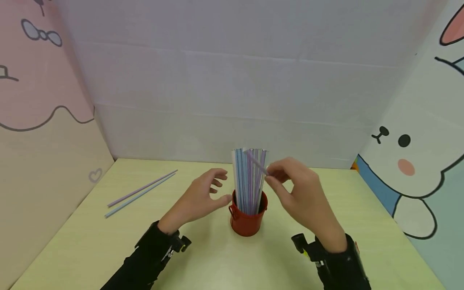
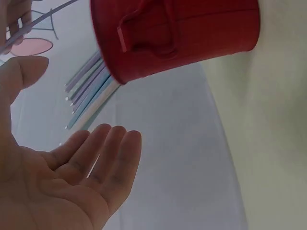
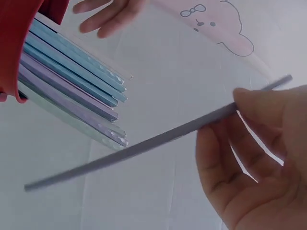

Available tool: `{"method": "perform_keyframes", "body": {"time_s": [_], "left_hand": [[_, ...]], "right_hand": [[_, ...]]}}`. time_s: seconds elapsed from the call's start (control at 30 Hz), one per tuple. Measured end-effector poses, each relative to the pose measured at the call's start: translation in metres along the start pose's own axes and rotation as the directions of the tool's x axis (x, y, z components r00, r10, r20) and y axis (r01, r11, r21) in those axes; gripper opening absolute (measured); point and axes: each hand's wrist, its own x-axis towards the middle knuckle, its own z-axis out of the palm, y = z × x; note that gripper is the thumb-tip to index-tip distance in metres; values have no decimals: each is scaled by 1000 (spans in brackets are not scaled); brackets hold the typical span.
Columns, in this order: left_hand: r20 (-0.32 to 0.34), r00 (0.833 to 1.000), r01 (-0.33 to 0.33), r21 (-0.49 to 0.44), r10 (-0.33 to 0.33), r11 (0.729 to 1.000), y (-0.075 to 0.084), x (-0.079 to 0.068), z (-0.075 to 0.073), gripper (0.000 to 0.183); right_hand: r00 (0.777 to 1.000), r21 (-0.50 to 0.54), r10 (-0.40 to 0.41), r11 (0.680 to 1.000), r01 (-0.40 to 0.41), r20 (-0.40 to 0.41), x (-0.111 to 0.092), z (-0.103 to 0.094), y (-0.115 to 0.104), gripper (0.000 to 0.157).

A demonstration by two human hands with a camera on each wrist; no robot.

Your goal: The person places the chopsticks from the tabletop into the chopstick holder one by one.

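Note:
My right hand [image 1: 301,191] pinches a slim purple straw [image 3: 144,146] between thumb and fingertips. It slants up and left in the head view, its far end in front of the bundle of straws [image 1: 246,173]. That bundle of white, blue and purple pieces stands upright in a small red bucket [image 1: 246,225]. Left of the bucket, my left hand [image 1: 203,195] holds nothing, its fingers loosely bent and spread. Its thumb tip is close to the bucket's rim; the head view does not show whether they touch. The left wrist view shows the open palm [image 2: 62,191] facing up.
On the table's left side lie a purple straw [image 1: 141,188] and a blue straw [image 1: 141,195], nearly parallel. A pale wall [image 1: 232,100] stands behind the table [image 1: 362,225], with cartoon-printed panels at both sides.

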Motion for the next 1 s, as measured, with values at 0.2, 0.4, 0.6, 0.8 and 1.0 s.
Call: {"method": "perform_keyframes", "body": {"time_s": [0.2, 0.4, 0.6, 0.8, 1.0], "left_hand": [[103, 992, 80, -91, -70, 993, -6, 1, 27, 94], [117, 993, 47, -138, -31, 989, -10, 2, 45, 96], [108, 994, 14, -173, 5, 985, -13, 3, 57, 96], [92, 996, 8, -176, 9, 984, -14, 3, 61, 93], [102, 995, 28, -154, -12, 988, -15, 2, 62, 92]], "right_hand": [[984, 108, 69, 993, -51, -165, 9, 0, -9, 25], [972, 186, 142, 977, -106, -189, 12, 5, -13, 24], [970, 193, 227, 959, -207, -86, 0, 28, 16, 22], [931, 180, 353, 913, -365, 95, -8, 47, 35, 24], [911, 124, 383, 907, -402, 152, -12, 59, 45, 28]]}}
